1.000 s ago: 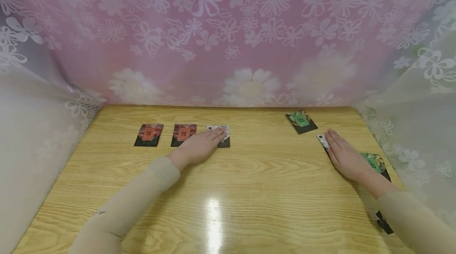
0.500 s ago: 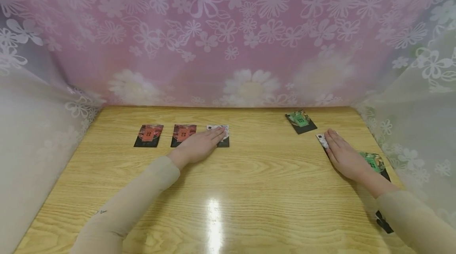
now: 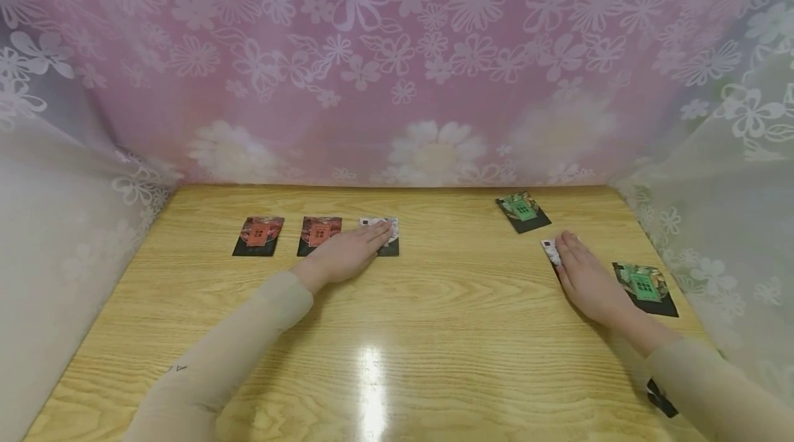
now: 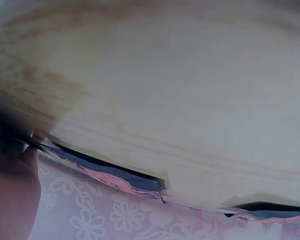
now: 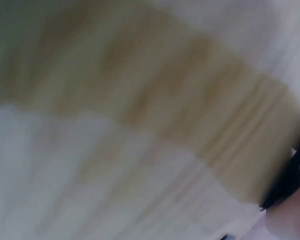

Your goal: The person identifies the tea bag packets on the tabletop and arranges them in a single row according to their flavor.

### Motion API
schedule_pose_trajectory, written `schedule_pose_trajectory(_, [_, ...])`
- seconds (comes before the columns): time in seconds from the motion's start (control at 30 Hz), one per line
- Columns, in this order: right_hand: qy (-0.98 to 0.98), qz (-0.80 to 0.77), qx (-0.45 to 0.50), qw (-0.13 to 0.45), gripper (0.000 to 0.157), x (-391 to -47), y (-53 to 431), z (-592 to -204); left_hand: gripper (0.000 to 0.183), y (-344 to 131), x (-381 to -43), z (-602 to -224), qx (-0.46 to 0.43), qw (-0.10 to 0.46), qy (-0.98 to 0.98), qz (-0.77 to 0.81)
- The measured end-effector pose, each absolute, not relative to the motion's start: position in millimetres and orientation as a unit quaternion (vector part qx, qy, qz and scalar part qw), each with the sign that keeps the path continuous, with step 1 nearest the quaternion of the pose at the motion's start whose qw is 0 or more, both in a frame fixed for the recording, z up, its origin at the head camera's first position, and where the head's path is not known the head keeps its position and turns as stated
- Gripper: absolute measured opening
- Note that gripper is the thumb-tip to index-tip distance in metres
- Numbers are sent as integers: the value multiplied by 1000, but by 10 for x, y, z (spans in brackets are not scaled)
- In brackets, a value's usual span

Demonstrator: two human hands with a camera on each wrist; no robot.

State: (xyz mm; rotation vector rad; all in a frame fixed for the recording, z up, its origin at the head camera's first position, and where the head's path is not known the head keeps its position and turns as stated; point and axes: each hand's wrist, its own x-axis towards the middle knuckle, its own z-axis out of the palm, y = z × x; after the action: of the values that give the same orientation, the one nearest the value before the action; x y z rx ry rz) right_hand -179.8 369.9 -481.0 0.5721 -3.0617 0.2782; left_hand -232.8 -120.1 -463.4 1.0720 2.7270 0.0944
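left hand (image 3: 344, 254) on white-topped packet (image 3: 391, 247)

A left hand (image 3: 347, 256) covers part of a white-and-black packet (image 3: 393, 246), while a right hand (image 3: 592, 280) hides most of a white-topped packet (image 3: 549, 253). The right sleeve (image 3: 713, 387), cut by the frame, partly conceals an unidentifiable black object (image 3: 661, 398). Lettering on red packets (image 3: 257, 236) is illegibly small; the right wrist view blurs the tabletop (image 5: 190, 90).
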Motion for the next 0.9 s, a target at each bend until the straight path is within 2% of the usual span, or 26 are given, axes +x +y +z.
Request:
schedule_pose_trajectory(0.4, [-980,120,159,19,57,-1599,3201,-4797,58,-1186,-2330,-4645,367,102,924,34])
schedule_pose_trajectory(0.53, [-978,139,154,6,57,-1537,2973,-4761,58,-1182,-2330,-4631,372,96,923,34])
schedule_pose_trajectory(0.7, [-974,139,177,3,57,-1506,2712,-4723,57,-1186,-2326,-4627,371,93,923,32])
schedule_pose_trajectory(0.9, [-968,124,215,29,56,-1600,2545,-4784,58,-1190,-2330,-4651,374,90,922,34])
